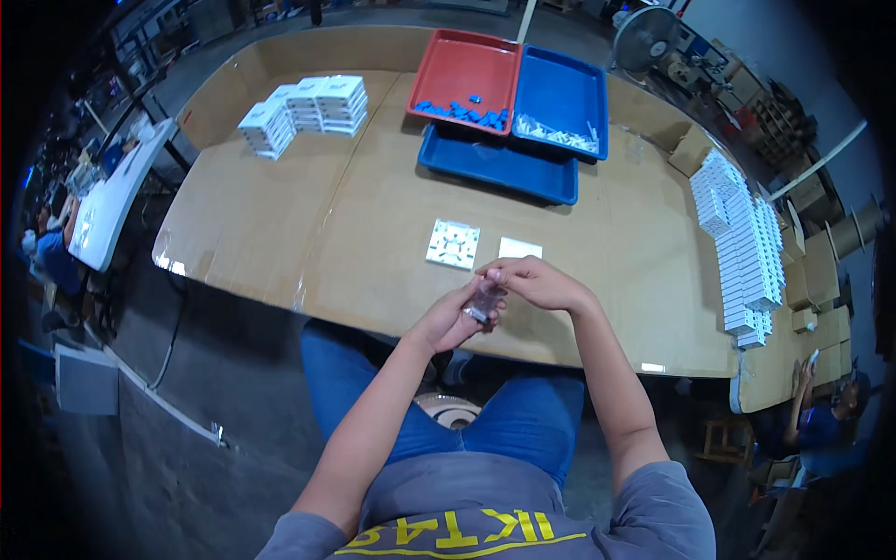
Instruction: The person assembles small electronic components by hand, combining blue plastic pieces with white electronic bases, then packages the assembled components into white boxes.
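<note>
Workshop setting; a large worktable covered in brown cardboard sheets (280,205) filled the upper half of the view, with grey floor below it.

Trays: three in all. One red plastic tray (467,67) at 12 o'clock held a row of small blue parts (464,112). One blue plastic tray (560,93) just beside it, toward 1 o'clock, held small white parts (557,133). A second, lower blue tray (499,166) lay partly under both.

White boxes: one group of stacked small white boxes (308,107) at 11 o'clock; one long bank of white boxes (742,243) at 3 o'clock. Individual counts could not be told.

Flat items near the table's front edge: one square white plate with a moulded inner pattern (453,244) and one plain white rectangular plate (520,247), side by side, apart.

Hands: two, over the table's near edge at centre. One small clear plastic packet (484,301) sat between them. The left hand (448,322) cupped it from 7 o'clock, fingers curled against its lower end. The right hand (537,285) came from 3 o'clock, fingertips (495,276) pinched together on its upper end.

Other: one grey fan (644,39) at 1 o'clock; a seated person (826,420) at 4 o'clock.
</note>
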`<state>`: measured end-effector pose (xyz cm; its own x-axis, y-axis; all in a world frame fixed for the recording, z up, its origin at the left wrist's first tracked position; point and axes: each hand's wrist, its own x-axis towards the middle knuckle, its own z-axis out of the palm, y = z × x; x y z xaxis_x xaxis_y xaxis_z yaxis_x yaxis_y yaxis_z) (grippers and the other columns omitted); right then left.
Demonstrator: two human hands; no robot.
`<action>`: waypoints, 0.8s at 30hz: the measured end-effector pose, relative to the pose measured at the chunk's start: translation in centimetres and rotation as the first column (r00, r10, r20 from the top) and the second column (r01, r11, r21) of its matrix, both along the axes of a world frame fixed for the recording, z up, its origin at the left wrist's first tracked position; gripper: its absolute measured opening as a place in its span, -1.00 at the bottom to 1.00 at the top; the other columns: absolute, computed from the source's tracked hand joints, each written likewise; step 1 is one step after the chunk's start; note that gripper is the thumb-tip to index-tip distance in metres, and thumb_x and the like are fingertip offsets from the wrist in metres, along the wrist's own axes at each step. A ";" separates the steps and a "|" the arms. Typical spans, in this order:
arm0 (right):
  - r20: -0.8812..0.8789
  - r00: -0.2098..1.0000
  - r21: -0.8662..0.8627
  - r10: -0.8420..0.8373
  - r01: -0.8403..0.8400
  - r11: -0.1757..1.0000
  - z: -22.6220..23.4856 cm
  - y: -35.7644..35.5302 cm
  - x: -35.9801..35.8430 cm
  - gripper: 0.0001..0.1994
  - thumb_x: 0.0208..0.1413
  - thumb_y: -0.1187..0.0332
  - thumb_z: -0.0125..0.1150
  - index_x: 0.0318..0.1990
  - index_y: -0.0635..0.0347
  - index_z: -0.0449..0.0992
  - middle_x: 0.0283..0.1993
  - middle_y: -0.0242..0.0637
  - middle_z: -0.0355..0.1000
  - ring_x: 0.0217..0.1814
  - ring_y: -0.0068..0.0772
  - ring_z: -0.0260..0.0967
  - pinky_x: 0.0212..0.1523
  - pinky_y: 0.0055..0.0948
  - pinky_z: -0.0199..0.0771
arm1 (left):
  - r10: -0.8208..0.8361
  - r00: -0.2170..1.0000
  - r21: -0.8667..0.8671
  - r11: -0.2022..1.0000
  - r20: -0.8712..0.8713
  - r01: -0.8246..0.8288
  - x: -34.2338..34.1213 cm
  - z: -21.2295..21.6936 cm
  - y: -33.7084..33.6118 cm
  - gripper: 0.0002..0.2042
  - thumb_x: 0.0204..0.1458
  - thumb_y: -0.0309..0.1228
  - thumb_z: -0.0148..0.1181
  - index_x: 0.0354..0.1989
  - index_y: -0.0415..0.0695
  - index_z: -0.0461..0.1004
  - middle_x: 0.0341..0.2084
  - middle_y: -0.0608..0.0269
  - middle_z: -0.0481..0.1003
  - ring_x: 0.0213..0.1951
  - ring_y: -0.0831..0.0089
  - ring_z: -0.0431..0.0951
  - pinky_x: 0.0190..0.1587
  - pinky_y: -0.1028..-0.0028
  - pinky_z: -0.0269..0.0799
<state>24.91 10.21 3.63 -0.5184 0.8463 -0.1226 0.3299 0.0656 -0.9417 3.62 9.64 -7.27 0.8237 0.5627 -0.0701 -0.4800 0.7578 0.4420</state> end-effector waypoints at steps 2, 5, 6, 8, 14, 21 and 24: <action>0.027 0.997 0.102 -0.066 0.063 0.993 0.9 1.9 1.8 -0.65 0.45 0.20 0.13 -0.08 0.39 0.65 -0.13 -0.24 0.61 -0.14 -0.47 0.53 -0.02 -0.42 0.54 | -0.005 1.000 -0.008 1.000 -0.011 0.004 0.3 -0.1 0.0 -0.46 0.47 0.03 -0.19 0.26 -0.21 0.38 -0.09 0.15 0.54 -0.19 0.35 0.55 0.00 0.34 0.49; 0.047 0.923 0.228 -0.381 0.361 0.904 0.6 6.5 5.8 -0.73 0.38 0.28 0.22 -0.06 0.35 0.66 -0.19 -0.29 0.65 -0.14 -0.49 0.53 -0.02 -0.43 0.53 | -0.020 0.999 -0.097 0.995 0.042 0.024 0.1 0.4 0.0 -0.38 0.48 0.05 -0.25 0.38 -0.26 0.29 -0.06 0.12 0.54 -0.17 0.33 0.54 0.01 0.30 0.48; 0.055 0.894 0.290 -0.445 0.412 0.864 0.6 8.4 7.6 -0.75 0.35 0.30 0.25 -0.06 0.33 0.66 -0.21 -0.28 0.66 -0.15 -0.50 0.53 -0.03 -0.42 0.53 | -0.029 0.999 -0.089 0.995 0.043 0.032 0.3 0.6 0.0 -0.38 0.48 0.05 -0.25 0.38 -0.26 0.29 -0.06 0.12 0.54 -0.17 0.33 0.54 0.01 0.30 0.48; 0.063 0.806 0.444 -0.588 0.506 0.740 -0.2 12.3 11.5 -0.78 0.30 0.35 0.26 -0.06 0.32 0.66 -0.20 -0.18 0.66 -0.16 -0.43 0.56 -0.05 -0.39 0.53 | -0.015 1.000 -0.077 0.997 -0.015 0.014 0.6 1.0 0.0 -0.41 0.48 0.02 -0.22 0.36 -0.28 0.32 -0.07 0.15 0.54 -0.19 0.38 0.52 0.00 0.34 0.49; 0.223 0.583 0.736 -0.781 0.425 0.528 2.4 20.7 17.4 -0.83 0.21 0.48 0.18 -0.14 0.22 0.68 -0.15 -0.01 0.62 -0.09 0.01 0.58 -0.05 -0.15 0.55 | -0.009 1.000 -0.142 0.990 0.027 0.013 0.3 0.7 0.3 -0.44 0.47 -0.02 -0.18 0.33 -0.29 0.35 -0.04 0.10 0.53 -0.14 0.32 0.53 0.06 0.28 0.45; 0.486 0.489 0.832 -0.725 -0.004 0.555 0.7 26.2 21.4 -0.82 0.11 0.49 0.17 -0.20 0.15 0.69 -0.20 -0.07 0.56 -0.04 0.08 0.52 -0.01 -0.01 0.54 | 0.028 0.999 -0.206 0.978 0.017 -0.024 0.2 0.8 0.0 -0.52 0.46 -0.06 -0.14 0.19 -0.26 0.43 -0.02 0.03 0.53 -0.15 0.27 0.51 0.06 0.24 0.42; 0.559 0.423 0.806 -0.713 -0.075 0.588 0.1 26.9 21.3 -0.84 0.12 0.48 0.16 -0.24 0.15 0.68 -0.20 -0.08 0.56 -0.03 0.06 0.52 0.00 -0.02 0.54 | 0.037 0.999 -0.257 0.966 0.016 -0.031 0.2 0.8 -0.2 -0.52 0.46 -0.05 -0.15 0.20 -0.24 0.42 -0.02 0.05 0.52 -0.16 0.28 0.50 0.06 0.25 0.40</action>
<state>46.23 37.06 3.77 -0.1720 0.9138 0.3679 0.9850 0.1639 0.0534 3.80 9.49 -6.47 0.8072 0.5557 -0.1990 -0.5143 0.8276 0.2247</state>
